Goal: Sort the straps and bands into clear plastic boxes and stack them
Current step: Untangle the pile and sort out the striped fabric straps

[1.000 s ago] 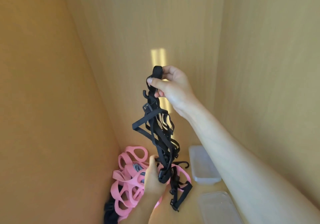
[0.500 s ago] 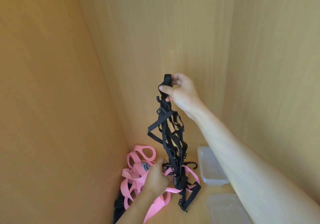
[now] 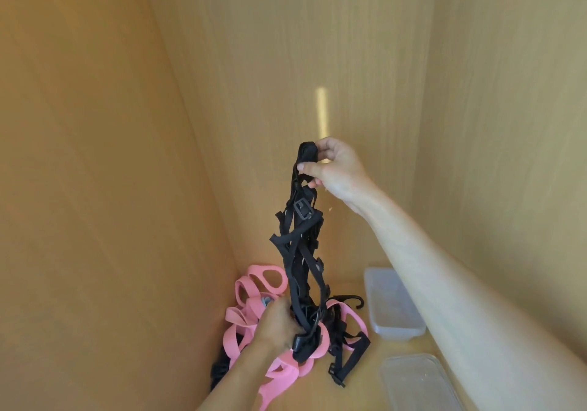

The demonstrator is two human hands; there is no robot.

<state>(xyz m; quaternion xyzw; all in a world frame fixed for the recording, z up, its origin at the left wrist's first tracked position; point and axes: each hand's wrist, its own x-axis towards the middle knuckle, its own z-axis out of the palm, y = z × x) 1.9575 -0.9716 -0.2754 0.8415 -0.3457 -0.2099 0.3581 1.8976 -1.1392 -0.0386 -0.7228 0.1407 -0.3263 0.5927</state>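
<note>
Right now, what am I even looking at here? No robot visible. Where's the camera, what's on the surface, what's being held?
There is no machine: a person is working with two bare hands. The one picture comes from a wide-angle camera worn on the person's head, looking forward and down into a wooden cabinet corner.

The right hand pinches the top of a tangled bunch of black straps and holds it up. The left hand grips the same bunch near its lower end.

On the wooden shelf lies a pile of pink bands, with the straps' lower ends draped over it. To the right sit two clear plastic boxes: the farther box and the nearer box. I can't tell whether either holds anything.
</note>
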